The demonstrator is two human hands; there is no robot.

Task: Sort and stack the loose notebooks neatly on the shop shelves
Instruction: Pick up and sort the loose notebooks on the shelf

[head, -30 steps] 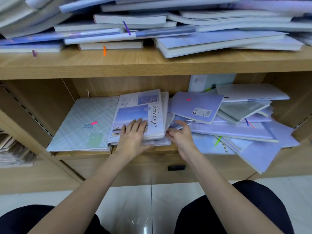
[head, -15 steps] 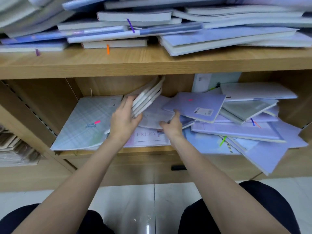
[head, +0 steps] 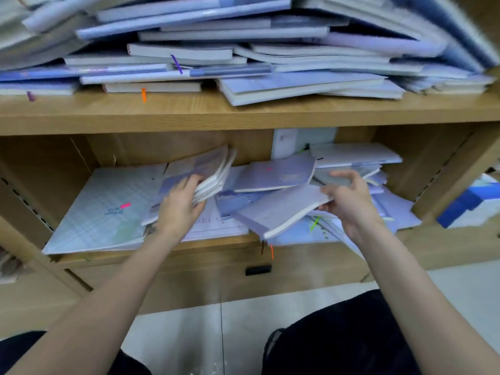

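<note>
On the lower shelf [head: 221, 242], my left hand [head: 181, 207] grips a small stack of notebooks [head: 205, 171], tilted up on its left edge over a large pale plaid notebook [head: 108, 207]. My right hand [head: 349, 198] grips the right end of a thick lavender notebook [head: 276, 209], lifted at a slant over the shelf's front. Another lavender notebook [head: 278, 174] lies just behind it. A loose heap of notebooks [head: 357, 158] fills the shelf's right half. A white notebook with lettering [head: 216, 223] lies flat under my left hand.
The upper shelf [head: 243, 115] carries a wide, untidy pile of notebooks [head: 243, 55] with coloured ribbon markers hanging out. A blue and white box [head: 470, 204] stands at the right. My knees are above a tiled floor [head: 189, 334].
My left hand tipped the small stack up and shifted it left. My right hand moved right and took hold of the thick lavender notebook, lifting it. The view moved closer.
</note>
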